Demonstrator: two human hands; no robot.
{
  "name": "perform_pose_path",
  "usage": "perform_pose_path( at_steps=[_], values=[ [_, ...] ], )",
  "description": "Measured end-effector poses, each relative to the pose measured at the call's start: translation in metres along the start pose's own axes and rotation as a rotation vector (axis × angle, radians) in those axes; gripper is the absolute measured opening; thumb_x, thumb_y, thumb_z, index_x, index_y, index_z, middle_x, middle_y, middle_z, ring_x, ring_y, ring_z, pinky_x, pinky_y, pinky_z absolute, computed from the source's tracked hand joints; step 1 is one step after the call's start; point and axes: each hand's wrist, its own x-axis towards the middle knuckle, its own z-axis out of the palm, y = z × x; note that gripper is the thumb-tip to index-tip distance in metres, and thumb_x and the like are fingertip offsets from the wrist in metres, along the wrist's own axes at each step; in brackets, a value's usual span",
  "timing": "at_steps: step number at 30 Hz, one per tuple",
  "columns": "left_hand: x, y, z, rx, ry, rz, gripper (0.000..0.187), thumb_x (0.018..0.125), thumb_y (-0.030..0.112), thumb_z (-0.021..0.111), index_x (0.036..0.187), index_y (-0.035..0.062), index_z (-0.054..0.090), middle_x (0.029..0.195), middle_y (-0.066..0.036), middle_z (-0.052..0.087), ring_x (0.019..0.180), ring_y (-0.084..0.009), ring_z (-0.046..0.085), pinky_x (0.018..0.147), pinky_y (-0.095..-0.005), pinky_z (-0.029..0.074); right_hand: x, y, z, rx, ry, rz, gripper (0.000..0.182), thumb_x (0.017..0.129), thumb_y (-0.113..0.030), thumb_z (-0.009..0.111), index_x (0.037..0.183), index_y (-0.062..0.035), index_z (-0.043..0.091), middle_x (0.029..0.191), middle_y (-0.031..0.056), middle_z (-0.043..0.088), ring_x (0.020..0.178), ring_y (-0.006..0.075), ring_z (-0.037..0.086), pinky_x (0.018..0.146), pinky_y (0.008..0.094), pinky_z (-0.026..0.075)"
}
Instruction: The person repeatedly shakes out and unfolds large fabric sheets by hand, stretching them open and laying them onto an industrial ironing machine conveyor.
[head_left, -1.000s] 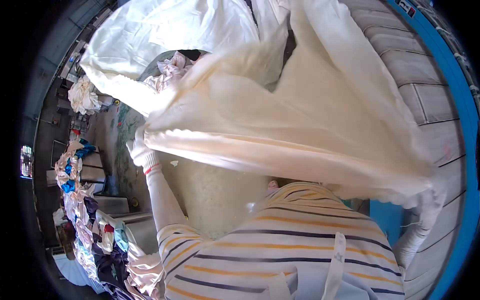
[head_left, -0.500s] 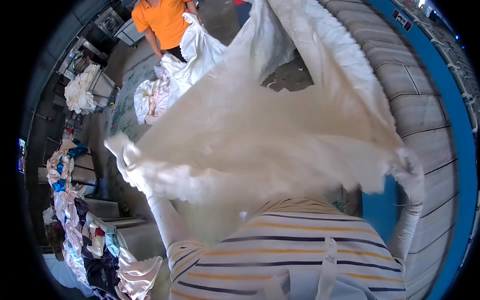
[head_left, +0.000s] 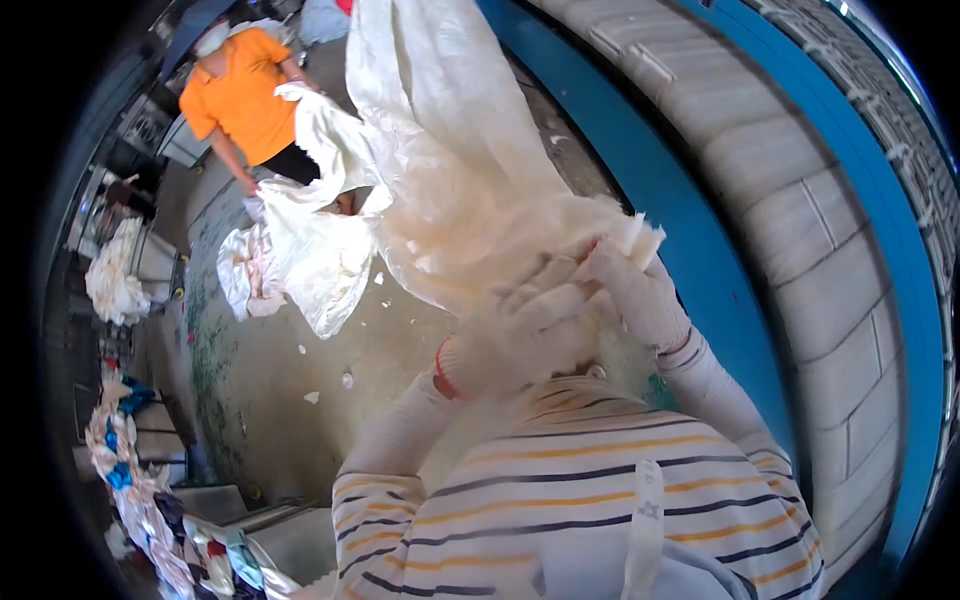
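Note:
A large off-white cloth (head_left: 470,190) hangs in folds in front of me, gathered towards my two hands. Both hands wear pale knitted gloves. My right hand (head_left: 640,300) is closed on the cloth's ragged edge, which sticks out above the fingers. My left hand (head_left: 520,325), smeared by motion, lies across the gathered cloth with its fingertips close to the right hand. It appears to hold a fold; its thumb and grip are partly hidden.
A co-worker in an orange shirt (head_left: 245,95) holds white cloth (head_left: 320,250) at the left. A blue frame (head_left: 640,190) and a padded roller (head_left: 800,230) run along my right. Piled laundry (head_left: 140,500) lines the left; scraps (head_left: 347,380) lie on the floor.
My hands have come together from far apart, bringing the spread cloth into gathered folds. The view has shifted, and more of the co-worker and the floor shows.

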Motion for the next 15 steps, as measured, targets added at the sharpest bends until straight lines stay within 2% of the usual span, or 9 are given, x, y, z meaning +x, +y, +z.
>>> perform_pose_path(
  at_steps=[1, 3, 5, 7, 9, 12, 14, 15],
  values=[
    [0.005, 0.001, 0.000, -0.007, -0.002, 0.000, 0.023, 0.068, 0.007, 0.063, 0.091, 0.0062, 0.062, 0.111, -0.013, 0.060, 0.101, -0.0345, 0.062, 0.090, -0.0440, 0.052, -0.001, 0.003, -0.006, 0.035, 0.023, 0.039, 0.028, 0.096, -0.018, 0.053, 0.120, -0.0039, 0.055, 0.107, 0.0024, 0.061, 0.097, 0.0101, 0.056, 0.082, 0.0262, 0.047],
    [0.004, 0.005, 0.003, -0.144, -0.017, -0.144, 0.024, 0.067, 0.007, 0.064, 0.090, 0.0071, 0.062, 0.111, -0.012, 0.060, 0.104, -0.0348, 0.061, 0.091, -0.0449, 0.052, -0.002, 0.007, -0.006, 0.036, 0.054, 0.065, 0.029, 0.096, -0.020, 0.053, 0.120, -0.0032, 0.055, 0.107, 0.0028, 0.061, 0.097, 0.0107, 0.056, 0.082, 0.0265, 0.047],
    [-0.004, 0.008, 0.006, -0.148, -0.008, -0.189, 0.023, 0.066, 0.007, 0.065, 0.089, 0.0075, 0.061, 0.112, -0.012, 0.060, 0.105, -0.0345, 0.060, 0.089, -0.0450, 0.052, 0.000, 0.011, -0.004, 0.081, 0.062, 0.087, 0.031, 0.097, -0.023, 0.052, 0.120, -0.0026, 0.055, 0.107, 0.0033, 0.061, 0.096, 0.0111, 0.057, 0.083, 0.0267, 0.047],
    [-0.019, 0.012, 0.011, -0.029, 0.022, -0.129, 0.021, 0.066, 0.007, 0.065, 0.086, 0.0071, 0.060, 0.114, -0.012, 0.060, 0.103, -0.0338, 0.061, 0.086, -0.0443, 0.053, -0.001, 0.011, -0.003, 0.169, 0.056, 0.106, 0.033, 0.099, -0.025, 0.048, 0.121, -0.0020, 0.055, 0.107, 0.0039, 0.061, 0.097, 0.0113, 0.057, 0.083, 0.0270, 0.047],
    [-0.024, 0.015, 0.018, -0.193, 0.082, -0.280, 0.019, 0.067, 0.006, 0.065, 0.085, 0.0076, 0.059, 0.113, -0.012, 0.061, 0.103, -0.0323, 0.061, 0.084, -0.0427, 0.053, 0.006, 0.024, -0.016, 0.068, -0.078, -0.063, 0.036, 0.099, -0.028, 0.046, 0.121, -0.0011, 0.054, 0.107, 0.0045, 0.061, 0.096, 0.0116, 0.057, 0.084, 0.0277, 0.047],
    [-0.030, 0.021, 0.023, -0.312, -0.037, -0.511, 0.025, 0.073, 0.006, 0.061, 0.098, 0.0102, 0.066, 0.120, -0.008, 0.061, 0.106, -0.0224, 0.061, 0.091, -0.0389, 0.049, 0.005, 0.041, -0.020, -0.071, -0.216, -0.197, 0.030, 0.095, -0.027, 0.052, 0.112, -0.0029, 0.058, 0.096, 0.0029, 0.061, 0.085, 0.0090, 0.057, 0.070, 0.0234, 0.047],
    [-0.042, 0.023, 0.031, -0.236, -0.070, -0.425, 0.028, 0.076, 0.006, 0.060, 0.103, 0.0105, 0.069, 0.122, -0.007, 0.061, 0.107, -0.0186, 0.061, 0.094, -0.0370, 0.047, -0.003, 0.030, -0.011, -0.101, -0.264, -0.006, 0.027, 0.093, -0.025, 0.055, 0.108, -0.0037, 0.060, 0.092, 0.0021, 0.062, 0.080, 0.0075, 0.057, 0.064, 0.0207, 0.046],
    [-0.053, 0.020, 0.047, -0.138, -0.032, -0.259, 0.027, 0.076, 0.007, 0.060, 0.101, 0.0095, 0.069, 0.121, -0.007, 0.062, 0.107, -0.0194, 0.061, 0.092, -0.0365, 0.048, -0.010, 0.014, -0.009, -0.091, -0.275, 0.208, 0.028, 0.093, -0.025, 0.054, 0.108, -0.0035, 0.060, 0.093, 0.0023, 0.062, 0.081, 0.0073, 0.057, 0.064, 0.0204, 0.046]
  ],
)
